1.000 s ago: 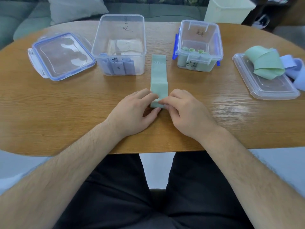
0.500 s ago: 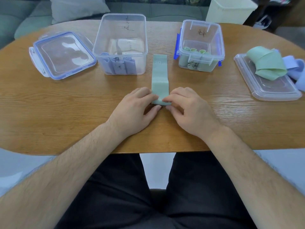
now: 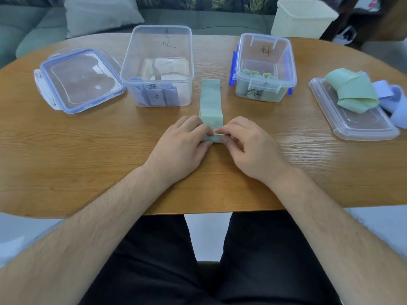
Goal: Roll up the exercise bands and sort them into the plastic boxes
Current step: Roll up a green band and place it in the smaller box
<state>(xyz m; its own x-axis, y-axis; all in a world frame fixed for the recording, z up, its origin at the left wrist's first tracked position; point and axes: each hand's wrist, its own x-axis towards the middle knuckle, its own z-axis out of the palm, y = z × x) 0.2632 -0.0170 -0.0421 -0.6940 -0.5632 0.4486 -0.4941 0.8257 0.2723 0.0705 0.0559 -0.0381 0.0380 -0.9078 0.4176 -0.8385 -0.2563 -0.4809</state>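
Note:
A green exercise band [image 3: 210, 102] lies flat on the table, running away from me between the two boxes. Its near end is folded into the start of a roll. My left hand [image 3: 182, 146] pinches that rolled end from the left and my right hand [image 3: 248, 146] pinches it from the right. The tall clear box [image 3: 157, 51] at centre left holds rolled purple bands [image 3: 154, 96]. A smaller clear box [image 3: 286, 60] with blue clips at centre right holds rolled green bands [image 3: 257, 74].
A clear lid with blue rim [image 3: 77, 80] lies at left. Another clear lid [image 3: 356, 124] at right carries a loose green band [image 3: 352, 91] and purple bands [image 3: 394, 97]. A sofa and a pale bin [image 3: 301, 18] stand behind the wooden table [image 3: 88, 155].
The rolled near end of the green band has grown slightly and moved a little away from me under my fingers. The boxes and lids stay where they were.

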